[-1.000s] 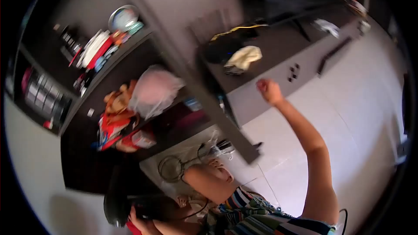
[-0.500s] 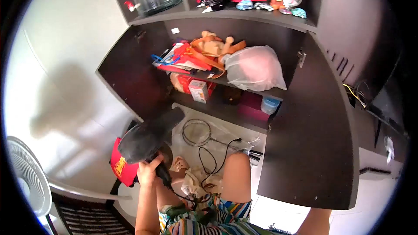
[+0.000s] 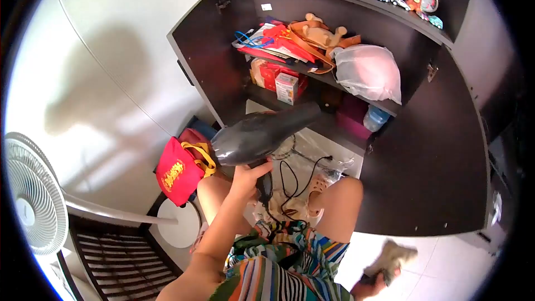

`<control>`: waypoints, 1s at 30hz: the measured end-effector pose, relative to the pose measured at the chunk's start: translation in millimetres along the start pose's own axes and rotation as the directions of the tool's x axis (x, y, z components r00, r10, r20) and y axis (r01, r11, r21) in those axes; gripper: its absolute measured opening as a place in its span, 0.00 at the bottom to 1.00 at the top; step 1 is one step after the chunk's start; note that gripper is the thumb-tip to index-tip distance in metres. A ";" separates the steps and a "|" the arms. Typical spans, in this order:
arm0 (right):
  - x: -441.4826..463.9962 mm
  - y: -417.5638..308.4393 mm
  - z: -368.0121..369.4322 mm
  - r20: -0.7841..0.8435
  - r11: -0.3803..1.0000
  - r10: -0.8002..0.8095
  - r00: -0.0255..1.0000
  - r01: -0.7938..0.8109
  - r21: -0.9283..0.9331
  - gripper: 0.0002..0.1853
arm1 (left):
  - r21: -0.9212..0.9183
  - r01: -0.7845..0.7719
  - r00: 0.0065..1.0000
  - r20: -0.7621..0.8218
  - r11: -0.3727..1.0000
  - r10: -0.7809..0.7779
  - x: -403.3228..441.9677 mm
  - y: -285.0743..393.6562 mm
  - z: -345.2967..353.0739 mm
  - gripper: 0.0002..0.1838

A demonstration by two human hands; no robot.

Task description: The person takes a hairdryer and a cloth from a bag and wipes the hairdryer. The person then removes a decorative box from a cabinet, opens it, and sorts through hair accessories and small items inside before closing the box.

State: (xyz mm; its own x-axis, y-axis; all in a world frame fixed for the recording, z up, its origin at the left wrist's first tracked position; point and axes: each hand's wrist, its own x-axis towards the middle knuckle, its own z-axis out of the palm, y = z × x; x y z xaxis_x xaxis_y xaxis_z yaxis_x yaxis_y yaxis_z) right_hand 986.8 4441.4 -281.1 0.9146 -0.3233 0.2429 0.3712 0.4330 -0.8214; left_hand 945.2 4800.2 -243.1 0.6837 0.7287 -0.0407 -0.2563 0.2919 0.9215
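Observation:
My left hand (image 3: pixel 249 177) is wrapped round the handle of a dark grey hair dryer (image 3: pixel 256 135), its nozzle pointing up and right toward the cabinet. The dryer's black cord (image 3: pixel 285 187) hangs down over my lap and loops between my knees. Low on the right, beside my thigh, my right hand (image 3: pixel 380 284) is closed on a tan, cloth-like thing (image 3: pixel 393 257) with a dark part; motion blurs it. Beyond the dryer, a badminton racket (image 3: pixel 287 147) lies partly hidden on the floor.
An open cabinet holds a bagged pink item (image 3: pixel 368 72), a stuffed toy (image 3: pixel 323 34) and boxes (image 3: pixel 286 88). Its right door (image 3: pixel 429 156) swings out beside my knee. A red bag (image 3: pixel 179 171), a standing fan (image 3: pixel 36 195) and a slatted rack (image 3: pixel 122 259) are on the left.
The view has shifted left and down. The hair dryer has turned more level, still in my left hand. My right hand, hidden before behind the door, now shows with the tan thing.

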 end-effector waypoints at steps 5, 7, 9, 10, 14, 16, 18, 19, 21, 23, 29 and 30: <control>-19.0 26.7 79.8 0.677 0.811 -0.116 0.727 0.463 -0.358 0.28 | 0.084 0.009 1.000 -0.029 0.996 -0.007 -12.4 6.4 5.9 0.11; -16.6 17.5 167.2 0.874 0.844 -0.251 0.417 0.536 -0.014 0.24 | 0.182 -0.092 0.995 -0.030 0.979 0.099 -17.1 -0.9 2.5 0.13; -30.6 5.9 237.8 0.946 0.777 -0.293 0.139 0.611 0.151 0.28 | 0.350 -0.087 0.994 -0.037 0.933 0.106 -30.7 13.9 11.3 0.18; -46.8 -3.5 257.0 0.958 0.724 -0.265 0.108 0.679 0.124 0.27 | 0.383 -0.137 0.987 -0.030 0.914 0.160 -32.1 11.8 12.1 0.18; -78.2 13.2 300.5 0.925 0.615 -0.321 0.203 0.788 0.041 0.29 | 0.430 -0.253 0.951 -0.054 0.867 0.304 -37.1 -5.7 3.6 0.19; -71.7 15.9 309.1 0.929 0.679 -0.315 0.196 0.730 0.076 0.26 | 0.420 -0.297 0.927 -0.088 0.858 0.364 -41.1 -15.8 -10.9 0.20; -58.6 25.6 315.4 0.941 0.746 -0.283 0.188 0.660 0.093 0.22 | 0.401 -0.338 0.904 -0.114 0.852 0.412 -42.2 -18.7 -24.4 0.20; -42.4 31.5 322.7 0.927 0.824 -0.303 0.220 0.550 0.138 0.18 | 0.407 -0.352 0.897 -0.111 0.843 0.429 -43.7 -18.9 -29.6 0.21; -7.3 64.5 331.4 0.935 0.751 -0.284 0.214 0.656 0.078 0.11 | 0.589 -0.264 0.932 -0.048 0.764 0.359 -45.9 -2.7 -35.2 0.20; 5.6 76.7 332.0 0.906 0.777 -0.321 0.275 0.624 0.086 0.08 | 0.640 -0.172 0.960 -0.060 0.749 0.272 -45.3 -5.9 -38.8 0.19; 6.7 100.8 311.7 0.858 0.923 -0.200 0.473 0.385 0.002 0.12 | 0.905 -0.419 0.830 0.352 0.067 0.433 -27.9 -28.5 -52.6 0.21; 6.2 102.1 304.9 0.871 0.998 0.008 0.492 0.049 -0.036 0.13 | 0.875 -0.437 0.821 0.295 0.206 0.489 -28.6 -17.0 -44.9 0.19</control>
State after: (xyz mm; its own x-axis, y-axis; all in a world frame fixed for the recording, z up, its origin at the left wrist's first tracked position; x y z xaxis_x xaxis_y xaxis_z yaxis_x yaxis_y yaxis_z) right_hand 1079.2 4740.2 -206.2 0.5925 0.5767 0.5624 0.4092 0.3859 -0.8268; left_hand 899.4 4802.3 -275.0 0.6379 0.5578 0.5310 0.2464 -0.8011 0.5455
